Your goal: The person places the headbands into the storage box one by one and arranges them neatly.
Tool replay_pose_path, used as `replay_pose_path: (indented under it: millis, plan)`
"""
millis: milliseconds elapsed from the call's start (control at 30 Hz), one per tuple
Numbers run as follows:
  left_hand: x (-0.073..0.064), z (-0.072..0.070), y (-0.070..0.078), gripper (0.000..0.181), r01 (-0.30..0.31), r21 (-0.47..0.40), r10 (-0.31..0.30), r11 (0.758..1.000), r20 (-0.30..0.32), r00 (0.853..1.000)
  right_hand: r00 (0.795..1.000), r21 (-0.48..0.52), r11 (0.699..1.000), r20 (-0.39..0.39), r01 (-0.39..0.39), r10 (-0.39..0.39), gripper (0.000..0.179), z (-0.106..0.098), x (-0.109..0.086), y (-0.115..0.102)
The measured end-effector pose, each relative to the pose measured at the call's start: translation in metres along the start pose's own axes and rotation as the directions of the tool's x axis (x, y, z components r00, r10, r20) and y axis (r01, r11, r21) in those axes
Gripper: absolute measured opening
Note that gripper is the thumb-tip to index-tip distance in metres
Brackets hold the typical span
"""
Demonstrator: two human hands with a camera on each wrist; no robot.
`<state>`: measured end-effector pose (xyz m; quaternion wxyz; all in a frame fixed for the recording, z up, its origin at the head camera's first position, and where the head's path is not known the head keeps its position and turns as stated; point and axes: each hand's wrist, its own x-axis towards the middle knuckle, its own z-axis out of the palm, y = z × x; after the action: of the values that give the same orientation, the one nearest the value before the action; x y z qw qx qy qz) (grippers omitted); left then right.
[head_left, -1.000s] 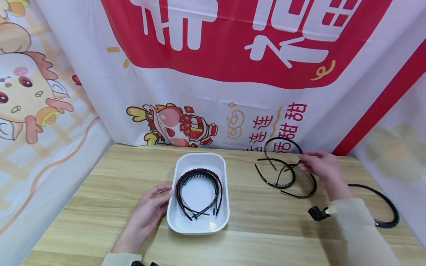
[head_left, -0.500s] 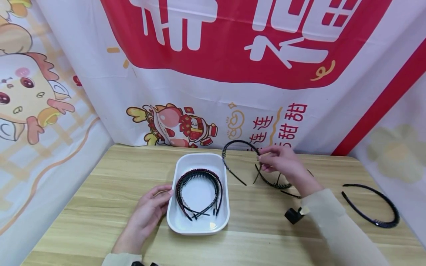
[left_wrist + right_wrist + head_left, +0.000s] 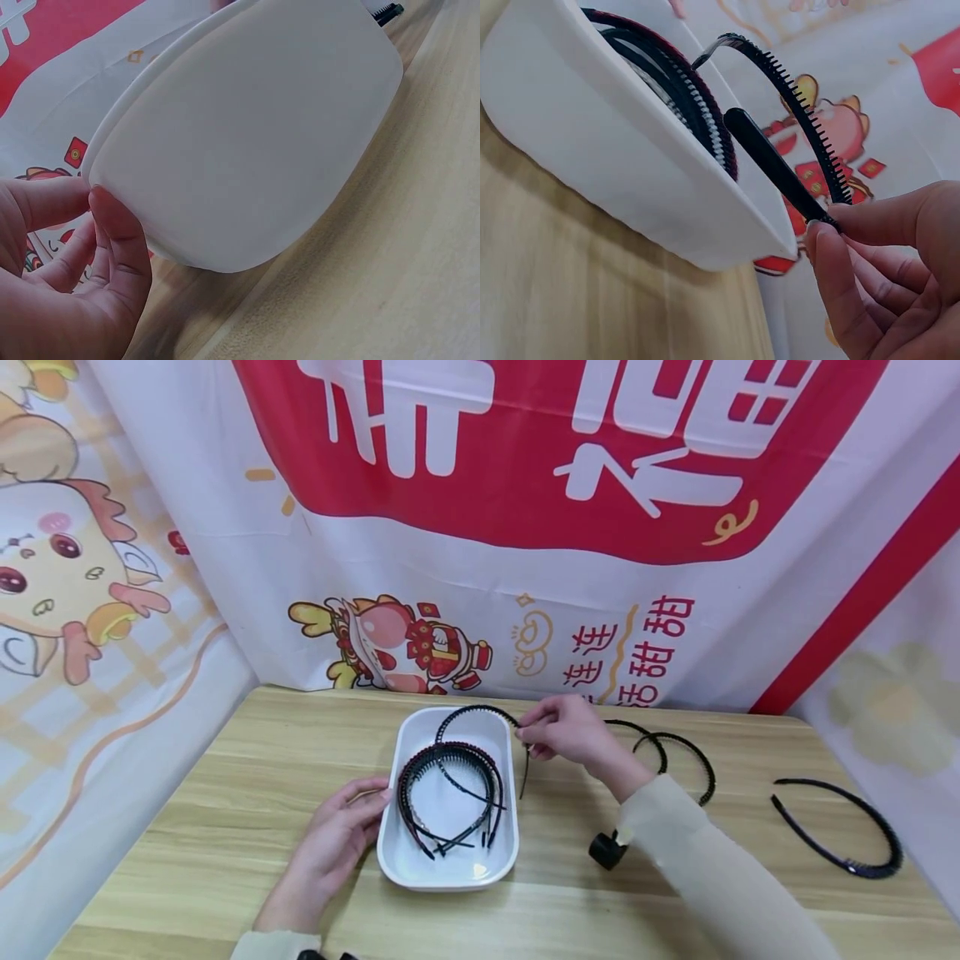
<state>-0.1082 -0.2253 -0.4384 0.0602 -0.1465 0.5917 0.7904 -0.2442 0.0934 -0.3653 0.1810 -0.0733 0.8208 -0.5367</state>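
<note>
My left hand (image 3: 341, 831) pinches the left rim of a white plastic tub (image 3: 450, 874) between thumb and fingers. Its outer wall (image 3: 247, 135) fills much of the left wrist view. Inside the tub lies a stack of dark headbands (image 3: 686, 86), some toothed, one with a dark red edge. My right hand (image 3: 566, 731) pinches a black toothed headband (image 3: 802, 109) by one side between thumb and forefinger. In the head view this band overlaps the tub's far right corner, with one end hanging outside the right rim. The right wrist view shows its toothed arc above the rim.
Two overlapping black headbands (image 3: 707, 768) lie on the wooden table (image 3: 585, 910) behind my right forearm, partly hidden by it. A further black headband (image 3: 873, 870) rests near the table's right edge. Printed cloth (image 3: 465, 560) hangs along the back and sides.
My right hand has lifted a headband from the group on the right and carried it left to the tub's far right corner. My left hand and the tub stay in place.
</note>
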Motion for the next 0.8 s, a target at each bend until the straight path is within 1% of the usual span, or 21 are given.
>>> replay_pose_path:
  millis: [367,500,633,800]
  plan:
    - [0.0,0.001,0.0,0.018,-0.002,0.007,0.002,1.0,-0.002,1.0,0.998,-0.003,1.0,0.061,0.016,-0.015,0.016,0.024,0.006,-0.008]
    - [0.0,0.001,0.0,0.018,0.0,0.005,0.0,1.0,-0.002,1.0,0.997,-0.041,0.999,0.081,0.023,-0.02,0.016,0.031,0.008,-0.011]
    - [0.0,0.001,-0.001,0.018,0.005,0.002,-0.005,1.0,-0.001,1.0,0.996,-0.087,0.996,0.081,0.033,-0.026,0.014,0.036,0.009,-0.013]
    - [0.001,0.001,-0.001,0.017,-0.008,0.007,0.008,1.0,-0.001,1.0,0.997,-0.186,0.982,0.072,0.044,-0.031,0.009,0.041,0.011,-0.017]
